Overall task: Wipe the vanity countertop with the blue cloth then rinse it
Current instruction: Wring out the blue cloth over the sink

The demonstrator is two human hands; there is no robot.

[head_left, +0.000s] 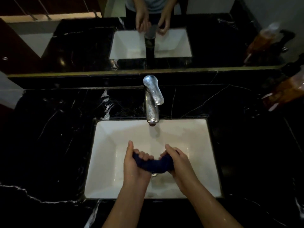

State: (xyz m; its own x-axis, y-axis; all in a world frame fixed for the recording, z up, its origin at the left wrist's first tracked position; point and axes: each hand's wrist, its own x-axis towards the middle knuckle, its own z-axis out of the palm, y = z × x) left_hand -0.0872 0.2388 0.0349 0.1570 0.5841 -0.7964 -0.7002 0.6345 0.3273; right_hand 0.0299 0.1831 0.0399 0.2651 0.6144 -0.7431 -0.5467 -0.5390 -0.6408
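Left hand (137, 163) and right hand (178, 163) each grip end of bunched dark blue cloth (154, 164) over white rectangular sink (105, 162), below chrome faucet (152, 102).

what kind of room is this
Most likely a bathroom: a white sink set in a black marble vanity countertop, a chrome faucet and a mirror behind it.

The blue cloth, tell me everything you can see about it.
The blue cloth is dark navy, soft fabric bunched into a thick roll. It hangs level above the white sink, in front of the faucet. The left hand grips one end, the right hand the other, as if wringing.
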